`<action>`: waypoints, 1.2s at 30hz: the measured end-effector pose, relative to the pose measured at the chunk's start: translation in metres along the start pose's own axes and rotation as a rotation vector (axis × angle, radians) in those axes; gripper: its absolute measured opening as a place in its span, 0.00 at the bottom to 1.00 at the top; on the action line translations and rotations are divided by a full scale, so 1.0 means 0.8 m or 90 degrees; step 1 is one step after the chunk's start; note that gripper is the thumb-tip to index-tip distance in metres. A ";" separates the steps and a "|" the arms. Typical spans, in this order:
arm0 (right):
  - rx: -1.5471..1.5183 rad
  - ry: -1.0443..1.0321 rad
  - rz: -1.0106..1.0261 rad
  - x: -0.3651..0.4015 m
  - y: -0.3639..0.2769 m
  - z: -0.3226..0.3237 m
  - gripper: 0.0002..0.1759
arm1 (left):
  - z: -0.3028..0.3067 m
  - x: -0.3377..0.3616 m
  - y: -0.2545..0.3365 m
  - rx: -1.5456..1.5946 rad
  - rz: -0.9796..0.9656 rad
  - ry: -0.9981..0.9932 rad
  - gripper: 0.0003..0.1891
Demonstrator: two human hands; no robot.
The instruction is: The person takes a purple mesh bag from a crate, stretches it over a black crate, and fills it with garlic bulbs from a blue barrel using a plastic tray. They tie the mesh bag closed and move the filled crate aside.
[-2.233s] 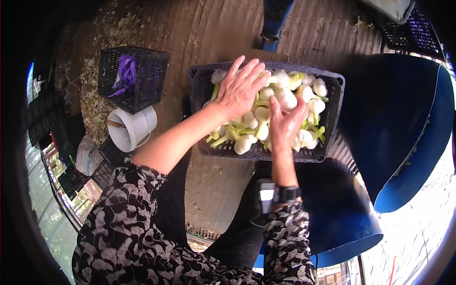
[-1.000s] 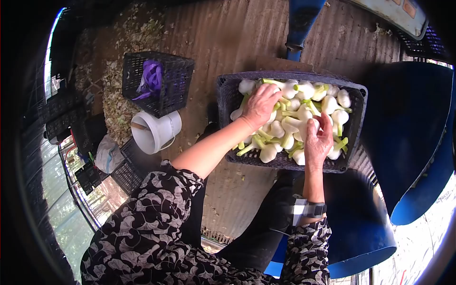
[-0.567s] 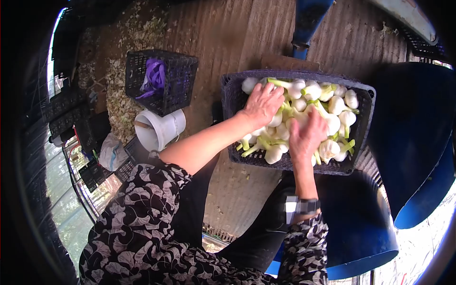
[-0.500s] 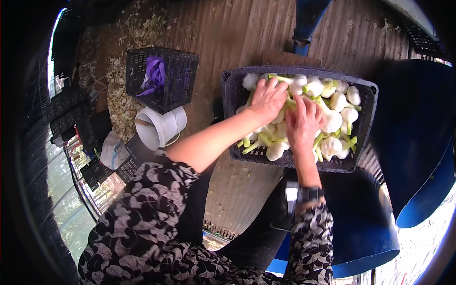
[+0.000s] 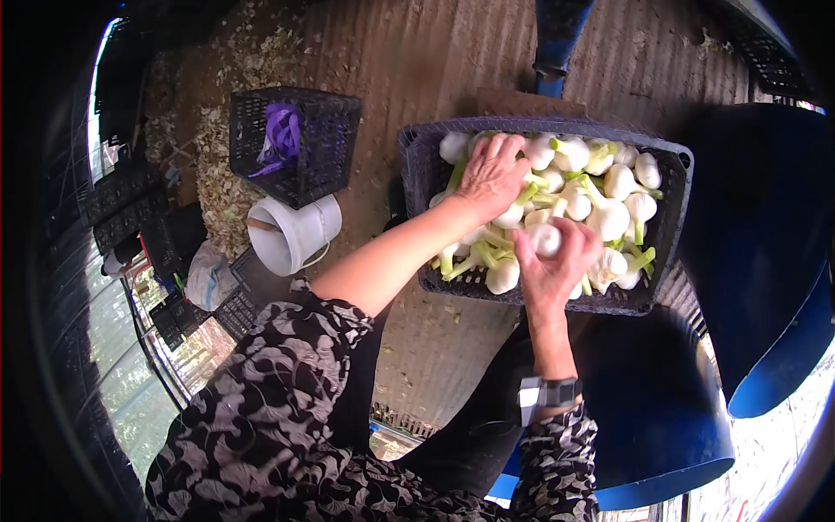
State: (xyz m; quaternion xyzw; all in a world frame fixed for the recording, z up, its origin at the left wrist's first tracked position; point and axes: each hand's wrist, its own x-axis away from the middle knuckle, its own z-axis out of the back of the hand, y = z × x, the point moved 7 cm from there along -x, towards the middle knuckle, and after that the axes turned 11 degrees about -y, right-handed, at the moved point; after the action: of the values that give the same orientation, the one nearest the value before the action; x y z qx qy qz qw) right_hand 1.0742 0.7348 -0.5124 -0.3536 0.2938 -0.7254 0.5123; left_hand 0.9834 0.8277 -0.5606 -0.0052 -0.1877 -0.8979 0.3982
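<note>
A black plastic crate in front of me holds several white garlic bulbs with short green stems. My right hand, with a watch on its wrist, grips one garlic bulb between thumb and fingers above the near side of the pile. At the far left part of the crate, my left hand rests with curled fingers closed over garlic. Its fingertips and what lies under its palm are hidden. Green stems show beside its fingers.
To the left stands a black crate with purple ribbon inside. A white bucket lies tipped next to it. Blue curved containers stand on the right. Dry peelings litter the floor at the left.
My right hand has pulled back toward me and now lifts a garlic bulb clear of the pile. My left hand has shifted only slightly over the far-left garlic.
</note>
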 end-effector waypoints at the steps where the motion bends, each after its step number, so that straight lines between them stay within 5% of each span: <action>1: 0.019 0.101 -0.030 0.004 -0.005 0.015 0.30 | 0.005 0.007 -0.004 0.052 -0.010 0.023 0.13; 3: 0.039 0.144 -0.015 -0.005 -0.010 0.015 0.31 | 0.003 0.017 -0.011 0.053 -0.032 -0.013 0.16; 6: 0.051 -0.116 -0.032 -0.038 0.011 -0.030 0.32 | 0.019 0.027 -0.019 0.081 -0.035 0.016 0.12; 9: 0.108 -0.017 0.032 -0.044 0.004 -0.020 0.29 | 0.039 0.047 -0.037 -0.033 0.073 0.017 0.10; 15: 0.244 -0.122 -0.008 -0.063 0.007 -0.084 0.33 | -0.013 0.041 -0.036 0.020 0.172 -0.005 0.16; 19: 0.122 -0.104 0.039 -0.056 0.011 -0.054 0.29 | 0.004 0.056 -0.050 0.165 0.147 -0.001 0.26; 21: -0.303 -0.034 -0.050 -0.032 0.034 -0.003 0.31 | 0.037 0.068 -0.029 0.151 0.103 0.077 0.28; 24: -0.091 0.024 -0.111 0.014 0.056 0.038 0.31 | 0.007 0.091 -0.004 0.108 0.133 -0.041 0.34; 26: 0.184 -0.032 -0.103 0.028 0.061 0.024 0.34 | -0.026 0.094 0.007 0.080 0.178 -0.162 0.38; 29: 0.481 -0.202 -0.084 0.031 0.065 -0.026 0.36 | -0.035 0.081 -0.001 -0.008 0.216 -0.183 0.40; 36: 0.272 -0.137 -0.063 0.055 0.051 0.018 0.36 | 0.003 0.101 0.011 0.060 0.170 -0.236 0.53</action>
State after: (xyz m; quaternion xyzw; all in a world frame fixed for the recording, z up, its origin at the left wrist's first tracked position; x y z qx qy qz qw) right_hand 1.0980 0.6797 -0.5267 -0.3264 0.0602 -0.7534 0.5676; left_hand 0.9342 0.7653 -0.5423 -0.1758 -0.2971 -0.8112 0.4720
